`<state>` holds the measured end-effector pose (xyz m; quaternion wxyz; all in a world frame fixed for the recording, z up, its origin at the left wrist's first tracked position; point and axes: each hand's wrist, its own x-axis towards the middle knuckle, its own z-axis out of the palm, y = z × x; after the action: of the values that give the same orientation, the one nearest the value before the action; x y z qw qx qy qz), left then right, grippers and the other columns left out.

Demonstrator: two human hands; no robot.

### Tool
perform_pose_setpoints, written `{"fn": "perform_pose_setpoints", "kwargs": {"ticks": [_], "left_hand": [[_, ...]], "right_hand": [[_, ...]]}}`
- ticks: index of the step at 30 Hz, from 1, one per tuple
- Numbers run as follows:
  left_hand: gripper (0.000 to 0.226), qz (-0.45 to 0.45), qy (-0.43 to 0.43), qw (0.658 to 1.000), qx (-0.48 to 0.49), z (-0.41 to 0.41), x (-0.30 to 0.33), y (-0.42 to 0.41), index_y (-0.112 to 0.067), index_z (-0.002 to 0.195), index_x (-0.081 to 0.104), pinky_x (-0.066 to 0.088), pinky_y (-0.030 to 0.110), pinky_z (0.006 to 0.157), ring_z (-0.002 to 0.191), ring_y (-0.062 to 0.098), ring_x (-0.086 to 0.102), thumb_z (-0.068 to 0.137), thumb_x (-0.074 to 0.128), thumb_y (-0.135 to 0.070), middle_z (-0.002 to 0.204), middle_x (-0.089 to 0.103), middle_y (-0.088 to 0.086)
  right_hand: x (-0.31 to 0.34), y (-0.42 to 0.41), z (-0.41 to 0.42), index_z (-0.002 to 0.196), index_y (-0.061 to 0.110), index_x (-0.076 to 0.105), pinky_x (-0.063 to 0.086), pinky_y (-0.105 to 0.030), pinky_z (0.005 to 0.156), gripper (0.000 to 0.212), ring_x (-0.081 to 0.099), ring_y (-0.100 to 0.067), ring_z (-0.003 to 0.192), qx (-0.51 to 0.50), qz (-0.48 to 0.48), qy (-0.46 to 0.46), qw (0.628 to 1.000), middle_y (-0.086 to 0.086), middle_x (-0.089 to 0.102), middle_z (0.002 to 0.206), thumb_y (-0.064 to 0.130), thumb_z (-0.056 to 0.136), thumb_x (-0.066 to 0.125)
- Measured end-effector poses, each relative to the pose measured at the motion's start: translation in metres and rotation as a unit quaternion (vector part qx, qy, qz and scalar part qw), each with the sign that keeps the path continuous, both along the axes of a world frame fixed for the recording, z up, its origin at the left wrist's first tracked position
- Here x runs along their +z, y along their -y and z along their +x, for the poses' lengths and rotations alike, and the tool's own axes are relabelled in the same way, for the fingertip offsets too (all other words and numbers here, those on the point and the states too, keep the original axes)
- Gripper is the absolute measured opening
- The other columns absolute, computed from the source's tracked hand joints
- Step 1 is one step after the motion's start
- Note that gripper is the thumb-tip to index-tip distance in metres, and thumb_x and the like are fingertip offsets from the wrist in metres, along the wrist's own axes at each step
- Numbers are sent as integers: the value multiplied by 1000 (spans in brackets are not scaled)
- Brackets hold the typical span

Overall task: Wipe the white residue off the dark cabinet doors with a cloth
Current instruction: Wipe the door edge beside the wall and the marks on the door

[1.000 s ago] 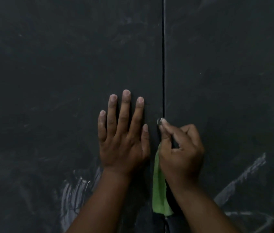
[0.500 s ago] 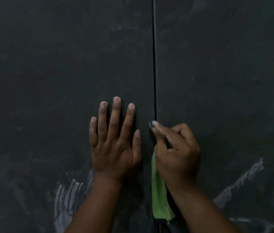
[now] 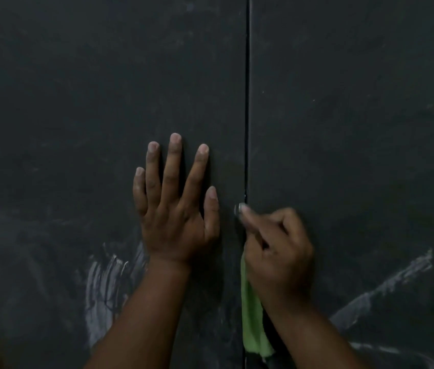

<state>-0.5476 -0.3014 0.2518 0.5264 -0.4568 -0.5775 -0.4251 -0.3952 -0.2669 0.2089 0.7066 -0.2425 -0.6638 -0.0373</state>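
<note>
Where the right hand (image 3: 277, 249) grips, the cloth (image 3: 253, 320) hangs vertically (downward).

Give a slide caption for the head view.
Left hand braces door; right hand, holding green cloth, works the seam.

Two doors (image 3: 104, 89), two hands (image 3: 175, 225), one cloth (image 3: 251, 315), perhaps three smears (image 3: 109, 286).

Right hand (image 3: 277, 251) around green cloth (image 3: 253, 323)
</note>
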Motion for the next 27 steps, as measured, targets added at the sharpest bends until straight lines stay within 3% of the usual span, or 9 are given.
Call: {"fn": "perform_pose_setpoints", "kwargs": {"ticks": [4,10,18,24,27], "left_hand": [[60,14,37,999,6,0,0,1,-28,160,40,16,52,126,159,34,18,102,44,-42,170,26,12],[60,-5,43,999,6,-1,-2,3,-26,161,37,15,55,126,160,34,15,103,41,-40,171,24,12],[62,-56,-16,998,24,-39,-29,27,-25,162,34,22,47,125,160,31,17,106,46,-48,171,23,6],[60,-67,-44,996,30,-79,-33,56,-36,162,34,27,47,119,159,27,18,104,48,-48,172,23,1],[58,-78,-44,996,25,-104,-29,73,-35,161,35,30,52,120,159,29,17,105,47,-47,172,24,3]], "right_hand": [[39,-1,-16,106,21,80,39,-29,50,11,44,-10,62,-13,16,-40,999,6,46,80,22,99,73],[-22,21,-16,112,23,80,47,-38,45,28,55,-19,60,2,-21,75,997,0,56,80,6,90,78],[27,16,-35,105,20,81,38,-29,49,10,46,-13,59,-43,14,-47,998,2,50,76,21,98,73],[-9,40,-63,109,21,82,46,-36,45,16,53,-17,59,-20,5,47,999,2,56,78,21,101,67],[-4,42,-66,107,27,81,43,-31,47,15,50,-15,60,-37,-15,31,999,6,53,80,19,97,73]]}}
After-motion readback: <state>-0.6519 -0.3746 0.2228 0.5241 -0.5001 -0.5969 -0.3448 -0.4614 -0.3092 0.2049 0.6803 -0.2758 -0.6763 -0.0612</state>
